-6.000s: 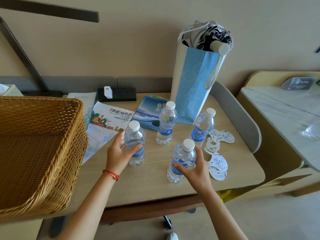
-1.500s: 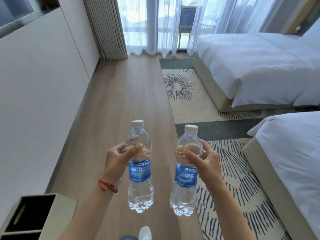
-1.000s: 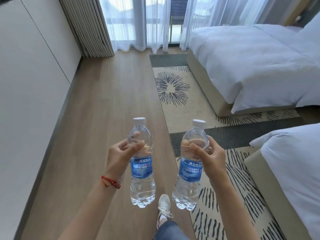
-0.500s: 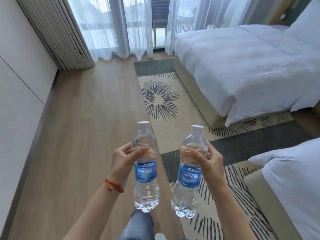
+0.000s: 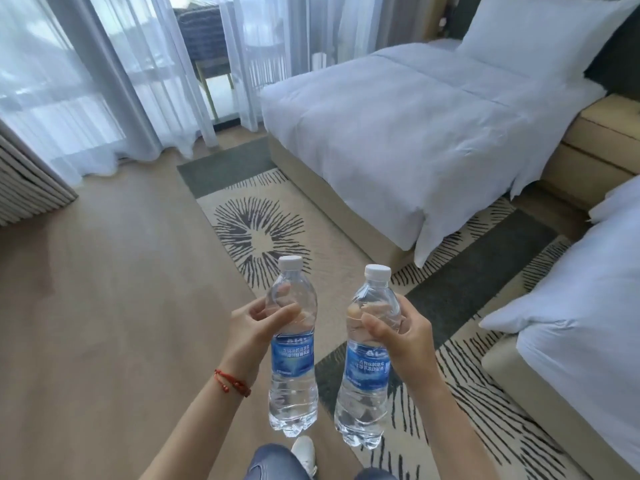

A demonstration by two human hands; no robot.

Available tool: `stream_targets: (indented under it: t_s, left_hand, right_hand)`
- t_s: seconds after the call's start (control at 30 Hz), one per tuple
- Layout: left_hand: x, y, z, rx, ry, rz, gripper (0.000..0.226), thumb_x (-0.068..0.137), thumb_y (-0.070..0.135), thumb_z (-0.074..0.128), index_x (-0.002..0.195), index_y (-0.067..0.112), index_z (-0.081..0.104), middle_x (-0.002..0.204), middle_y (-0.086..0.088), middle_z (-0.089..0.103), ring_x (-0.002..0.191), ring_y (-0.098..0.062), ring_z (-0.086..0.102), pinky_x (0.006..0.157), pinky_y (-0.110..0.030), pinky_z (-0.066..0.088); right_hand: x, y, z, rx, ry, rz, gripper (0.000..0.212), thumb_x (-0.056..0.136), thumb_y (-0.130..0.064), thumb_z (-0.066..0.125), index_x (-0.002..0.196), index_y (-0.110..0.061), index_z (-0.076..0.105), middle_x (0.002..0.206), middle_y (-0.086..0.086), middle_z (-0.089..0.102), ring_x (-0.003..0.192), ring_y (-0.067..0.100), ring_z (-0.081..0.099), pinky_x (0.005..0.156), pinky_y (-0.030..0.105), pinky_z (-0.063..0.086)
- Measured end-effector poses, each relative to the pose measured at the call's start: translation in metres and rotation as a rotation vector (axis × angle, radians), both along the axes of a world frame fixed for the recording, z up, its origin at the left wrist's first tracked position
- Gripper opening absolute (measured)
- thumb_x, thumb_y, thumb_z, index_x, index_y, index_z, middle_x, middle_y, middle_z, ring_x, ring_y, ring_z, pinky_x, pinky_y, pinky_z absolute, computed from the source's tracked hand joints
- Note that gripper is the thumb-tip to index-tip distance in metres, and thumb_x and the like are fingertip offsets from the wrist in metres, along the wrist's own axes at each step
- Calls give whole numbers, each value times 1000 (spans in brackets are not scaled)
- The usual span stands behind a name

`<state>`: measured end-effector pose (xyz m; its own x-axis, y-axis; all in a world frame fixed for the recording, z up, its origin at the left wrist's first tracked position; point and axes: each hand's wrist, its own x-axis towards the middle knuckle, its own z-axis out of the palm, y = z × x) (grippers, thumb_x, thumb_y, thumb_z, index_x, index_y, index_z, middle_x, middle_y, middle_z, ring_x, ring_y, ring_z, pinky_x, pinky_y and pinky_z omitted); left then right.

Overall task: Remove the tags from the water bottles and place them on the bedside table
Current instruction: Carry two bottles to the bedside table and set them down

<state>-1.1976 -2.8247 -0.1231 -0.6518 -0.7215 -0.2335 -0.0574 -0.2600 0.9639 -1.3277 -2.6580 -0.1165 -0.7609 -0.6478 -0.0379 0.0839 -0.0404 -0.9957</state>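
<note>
Left hand fingers wrapped round clear ribbed plastic bottle, right hand gripping its twin

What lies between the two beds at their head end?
In the head view, a tan bedside unit fills the gap between the far bed and the near bed; patterned rug covers the floor leading to it.

Two clear plastic water bottles, held upright in mid-air side by side, close but apart. Left bottle: white cap, blue label round the middle, water filling most of it, gripped at the shoulder. Right bottle: same cap and label, slightly tilted, gripped likewise. No tags visible on either neck.
</note>
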Motion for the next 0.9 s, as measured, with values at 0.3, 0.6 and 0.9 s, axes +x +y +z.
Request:
stream_targets:
  t_s: [0.3, 0.6, 0.9]
  left_hand:
    - [-95, -49, -6, 19, -26, -241, 45, 52, 28, 80, 94, 16, 71, 79, -3, 75, 71, -16, 71, 58, -20, 54]
    - [-192, -48, -20, 21, -52, -403, 48, 48, 35, 86, 88, 13, 72, 78, -4, 75, 71, -15, 70, 56, -18, 52]
    - [-322, -13, -3, -41, -42, -561, 44, 48, 39, 82, 84, 16, 73, 77, -4, 75, 70, -18, 70, 58, -22, 53]
  right_hand:
    - [-56, -19, -4, 50, 38, -241, 48, 57, -39, 75, 97, -16, 62, 80, -6, 73, 71, 9, 70, 59, 15, 51]
    - [-126, -2, -13, 75, 28, -463, 52, 56, -44, 71, 92, -7, 64, 72, -3, 71, 67, 8, 68, 56, 16, 51]
    - [-219, 41, -5, 98, 52, -613, 47, 57, -47, 68, 87, -11, 64, 69, -9, 71, 63, -1, 65, 54, 10, 48]
